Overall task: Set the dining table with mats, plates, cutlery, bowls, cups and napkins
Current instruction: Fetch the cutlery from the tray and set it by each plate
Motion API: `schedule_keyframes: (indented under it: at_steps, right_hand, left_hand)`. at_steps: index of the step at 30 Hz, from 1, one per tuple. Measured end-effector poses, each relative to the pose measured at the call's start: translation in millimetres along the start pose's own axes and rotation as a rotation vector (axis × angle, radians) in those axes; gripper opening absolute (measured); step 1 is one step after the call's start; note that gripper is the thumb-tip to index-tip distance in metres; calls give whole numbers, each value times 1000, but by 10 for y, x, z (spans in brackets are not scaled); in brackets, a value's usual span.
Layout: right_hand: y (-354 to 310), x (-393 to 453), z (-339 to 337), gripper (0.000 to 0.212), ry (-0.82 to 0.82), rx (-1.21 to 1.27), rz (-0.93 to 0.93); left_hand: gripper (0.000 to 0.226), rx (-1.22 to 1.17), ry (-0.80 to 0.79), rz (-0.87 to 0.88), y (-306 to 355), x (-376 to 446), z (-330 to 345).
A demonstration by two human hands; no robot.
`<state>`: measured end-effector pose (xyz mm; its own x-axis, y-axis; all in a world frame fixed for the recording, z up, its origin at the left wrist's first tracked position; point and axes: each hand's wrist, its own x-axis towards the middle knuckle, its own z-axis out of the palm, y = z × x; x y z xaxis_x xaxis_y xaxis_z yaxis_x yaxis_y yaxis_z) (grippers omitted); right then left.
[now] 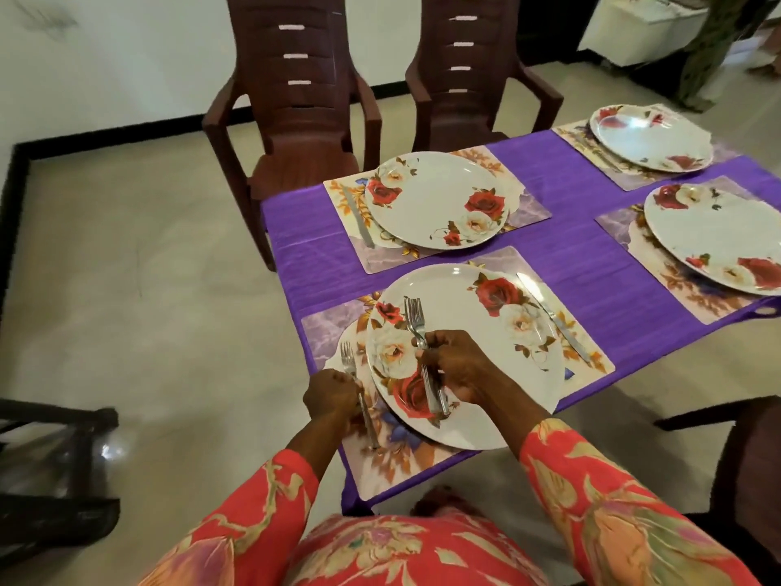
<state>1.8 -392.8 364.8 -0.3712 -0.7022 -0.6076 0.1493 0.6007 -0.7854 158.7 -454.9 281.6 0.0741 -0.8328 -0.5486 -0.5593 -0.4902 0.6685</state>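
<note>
A purple cloth (pixel 591 289) covers the desk, which stands on a pale glossy floor (pixel 148 289) with a black skirting line along a white wall. Two brown plastic chairs (pixel 296 120) stand at 12 o'clock beyond the desk's far edge; part of a dark chair shows at 3 o'clock and a dark frame at 8 o'clock.

Four floral mats lie on the cloth, each under a white plate with red roses. The near mat (pixel 380 467) carries the near plate (pixel 486 353) at the centre. A knife (pixel 553 319) lies on that mat just beside the plate, at 2 o'clock of it. The far-left plate (pixel 435 196) sits at 12 o'clock, with a knife (pixel 359 217) beside it on its mat. Two more plates lie at 1 and 2 o'clock, the latter cut by the frame edge.

The left hand (pixel 331 395), fingers curled, grips the handle of a fork (pixel 357 391) lying on the near mat, just beside the plate at its 9 o'clock, tines pointing away. The right hand (pixel 456 370) hovers over the near plate, fingers wrapped round a bundle of forks (pixel 422 353), tines at 12 o'clock. Both sleeves are red and floral.
</note>
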Motion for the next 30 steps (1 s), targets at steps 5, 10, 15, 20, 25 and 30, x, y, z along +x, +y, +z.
schedule_keyframes:
  at_steps: [5, 10, 15, 20, 25, 30]
  right_hand:
    - [-46, 195, -189, 21, -136, -52, 14]
    - [-51, 329, -344, 16, -227, -143, 17]
    - [-32, 334, -521, 16, -293, -170, 5]
    - [-23, 300, -723, 12, -333, -155, -1]
    - [-50, 249, -925, 15, -316, -129, -21]
    - [-50, 239, -1225, 14, -259, -67, -48]
  left_hand:
    - [10, -30, 121, -3, 127, -240, 53]
    - [10, 15, 248, -16, 221, -382, 121]
    - [9, -21, 312, -34, 240, -503, 127]
    - [13, -151, 408, 56, 571, -804, 234]
    - [14, -657, -87, -108, 1082, -1167, 690]
    - [14, -651, -252, -184, 1269, -1218, 1039]
